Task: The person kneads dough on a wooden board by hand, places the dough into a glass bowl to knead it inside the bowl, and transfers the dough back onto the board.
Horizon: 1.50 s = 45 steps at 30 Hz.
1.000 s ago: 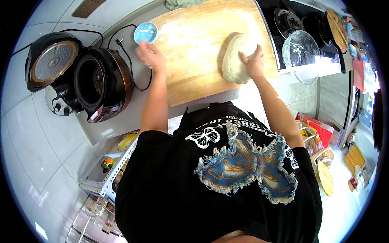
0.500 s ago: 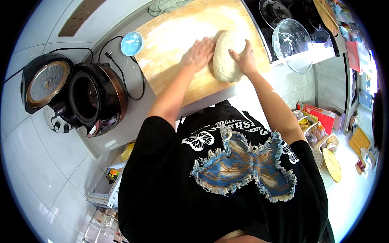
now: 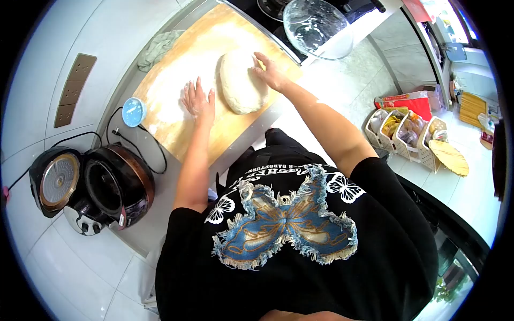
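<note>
A smooth, pale oval of dough (image 3: 238, 83) lies on the floured wooden board (image 3: 184, 45). My left hand (image 3: 198, 102) is on the board to the left of the dough, its fingers spread and nothing in them. On the other side, my right hand (image 3: 272, 74) rests against the dough's right edge, with fingers apart and not wrapped round it. White flour dusts the board's upper and left parts. At the board's left edge is a small blue bowl (image 3: 134, 112) with white traces inside.
A large glass bowl (image 3: 318, 29) stands by the hob at the top. To the left, a black cooker (image 3: 120, 187) has its lid raised, and a cable lies beside it. A grey cloth (image 3: 160, 48) is by the board. Baskets (image 3: 404, 134) stand on the floor at right.
The view has turned and shifted, so the board appears further left and angled. My left hand has drawn back from the dough and spread its fingers. My right hand stays at the dough's right side.
</note>
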{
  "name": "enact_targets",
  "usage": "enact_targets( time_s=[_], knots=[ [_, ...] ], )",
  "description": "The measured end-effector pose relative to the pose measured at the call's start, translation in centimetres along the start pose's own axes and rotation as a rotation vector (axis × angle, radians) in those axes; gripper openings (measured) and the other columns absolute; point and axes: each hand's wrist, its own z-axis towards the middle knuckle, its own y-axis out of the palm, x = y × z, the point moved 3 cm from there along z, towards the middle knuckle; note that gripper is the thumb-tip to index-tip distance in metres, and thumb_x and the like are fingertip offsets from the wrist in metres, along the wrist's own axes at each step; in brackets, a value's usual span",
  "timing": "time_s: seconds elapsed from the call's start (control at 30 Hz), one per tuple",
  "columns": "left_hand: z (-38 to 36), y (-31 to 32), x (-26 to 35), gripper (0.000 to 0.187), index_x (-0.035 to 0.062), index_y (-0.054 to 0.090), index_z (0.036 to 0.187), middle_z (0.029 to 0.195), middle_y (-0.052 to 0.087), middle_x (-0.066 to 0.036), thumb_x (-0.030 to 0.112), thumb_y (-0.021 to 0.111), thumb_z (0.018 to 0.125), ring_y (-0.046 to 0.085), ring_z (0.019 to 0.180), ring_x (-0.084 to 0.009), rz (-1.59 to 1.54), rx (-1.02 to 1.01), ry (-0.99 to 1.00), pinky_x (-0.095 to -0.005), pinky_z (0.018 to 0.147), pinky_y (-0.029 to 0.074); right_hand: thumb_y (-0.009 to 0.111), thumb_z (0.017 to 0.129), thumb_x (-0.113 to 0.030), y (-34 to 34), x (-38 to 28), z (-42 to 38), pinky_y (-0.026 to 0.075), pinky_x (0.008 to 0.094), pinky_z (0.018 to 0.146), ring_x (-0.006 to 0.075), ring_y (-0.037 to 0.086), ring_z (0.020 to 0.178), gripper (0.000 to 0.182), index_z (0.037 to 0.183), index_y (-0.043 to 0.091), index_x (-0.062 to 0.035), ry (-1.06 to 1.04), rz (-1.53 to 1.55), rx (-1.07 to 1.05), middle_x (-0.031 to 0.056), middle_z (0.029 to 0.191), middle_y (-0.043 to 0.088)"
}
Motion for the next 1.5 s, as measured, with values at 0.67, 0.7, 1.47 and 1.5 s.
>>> enact_targets(
  time_s=[0.67,0.7,1.47,1.5],
  knots=[
    [3.2,-5.7,21.6,0.039,0.0086,0.062,0.132,0.128,0.065,-0.019,0.023,0.065,0.096,0.06,0.12,-0.0367,-0.138,0.035,0.266,-0.0408,0.105,0.046,0.037,0.092,0.002,-17.9,16.0,-0.4,0.062,0.0552,0.09,0.0578,0.057,0.116,0.047,0.131,0.023,0.0239,0.52,1.386,0.051,0.0447,0.137,0.039],
    [2.8,-6.3,22.8,0.039,0.0086,0.062,0.132,0.128,0.065,-0.019,0.023,0.065,0.096,0.06,0.12,-0.0367,-0.124,0.039,0.261,-0.0408,0.105,0.046,0.037,0.092,0.002,-18.0,16.0,-0.9,0.062,0.0552,0.09,0.0578,0.057,0.116,0.047,0.131,0.023,0.0239,0.519,1.394,0.036,0.0447,0.137,0.039],
    [6.1,-4.1,30.0,0.092,-0.0034,0.006,0.159,0.169,0.001,-0.018,0.051,0.051,0.1,0.003,0.157,-0.0331,0.149,0.242,0.281,-0.0485,0.126,0.01,0.047,0.081,0.003,-18.2,-4.0,-7.5,0.062,0.0336,0.06,0.0237,0.071,0.085,0.081,0.158,0.027,-0.0086,-0.012,0.718,-0.143,0.0199,0.119,0.067],
    [6.3,-3.7,30.7,0.092,-0.0039,0.003,0.159,0.169,0.001,-0.018,0.048,0.051,0.1,0.001,0.157,-0.0343,0.011,0.304,0.323,-0.051,0.125,0.014,0.047,0.08,0.003,-17.8,-4.5,-7.4,0.061,0.0333,0.06,0.0231,0.071,0.085,0.081,0.158,0.029,-0.0089,-0.03,0.699,-0.149,0.0194,0.119,0.066]
  ],
)
